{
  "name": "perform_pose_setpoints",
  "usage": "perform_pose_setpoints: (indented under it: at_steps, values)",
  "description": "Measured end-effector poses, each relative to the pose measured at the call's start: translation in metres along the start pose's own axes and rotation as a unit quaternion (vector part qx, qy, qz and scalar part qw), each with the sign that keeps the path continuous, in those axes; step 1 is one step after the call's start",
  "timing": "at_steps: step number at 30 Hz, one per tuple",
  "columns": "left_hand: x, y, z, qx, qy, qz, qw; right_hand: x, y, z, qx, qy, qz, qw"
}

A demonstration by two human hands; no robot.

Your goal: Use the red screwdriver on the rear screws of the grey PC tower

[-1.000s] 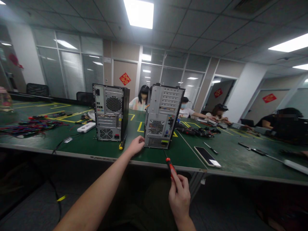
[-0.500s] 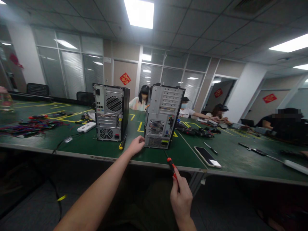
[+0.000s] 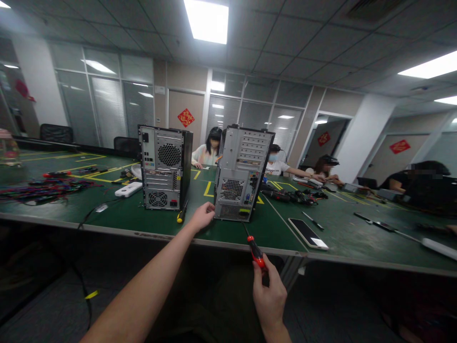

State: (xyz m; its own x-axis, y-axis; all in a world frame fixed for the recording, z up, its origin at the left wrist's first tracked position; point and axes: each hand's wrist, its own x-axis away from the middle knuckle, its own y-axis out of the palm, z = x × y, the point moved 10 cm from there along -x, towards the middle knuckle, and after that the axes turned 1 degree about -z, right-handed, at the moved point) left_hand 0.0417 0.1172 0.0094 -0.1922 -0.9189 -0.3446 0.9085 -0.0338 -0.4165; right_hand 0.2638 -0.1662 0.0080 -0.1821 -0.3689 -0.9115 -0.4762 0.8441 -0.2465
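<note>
My right hand (image 3: 270,290) is closed on the rear end of a red and black screwdriver (image 3: 255,251). Its thin shaft points up to the bottom edge of an upright computer tower (image 3: 233,164), whose back panel faces me; the contact of the tip is too small to make out. At that tower's lower left corner is my left hand (image 3: 203,216), fingers curled against the side and partly hidden. A second computer tower (image 3: 162,166) stands to the left. Between them a yellow and black screwdriver (image 3: 181,214) lies on the green table (image 3: 117,216).
Loose coloured cables (image 3: 46,188) and a white power strip (image 3: 128,189) lie left. On the right are black cables (image 3: 296,195), a phone (image 3: 307,233) and a small metal tool (image 3: 312,220). Several people sit across and along the table. Its front edge runs below the towers.
My right hand's fingers have slid back along the screwdriver handle, so more of it shows. My left hand and both towers stay put. A person's hand now shows behind the towers.
</note>
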Motion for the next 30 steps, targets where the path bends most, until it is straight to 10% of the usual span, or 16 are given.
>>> perform_pose_setpoints:
  at_steps: [30]
  values:
    - [0.004, -0.003, 0.009, -0.001, -0.002, 0.002, 1.0, 0.002, 0.003, 0.008, 0.012, 0.035, -0.011, 0.999]
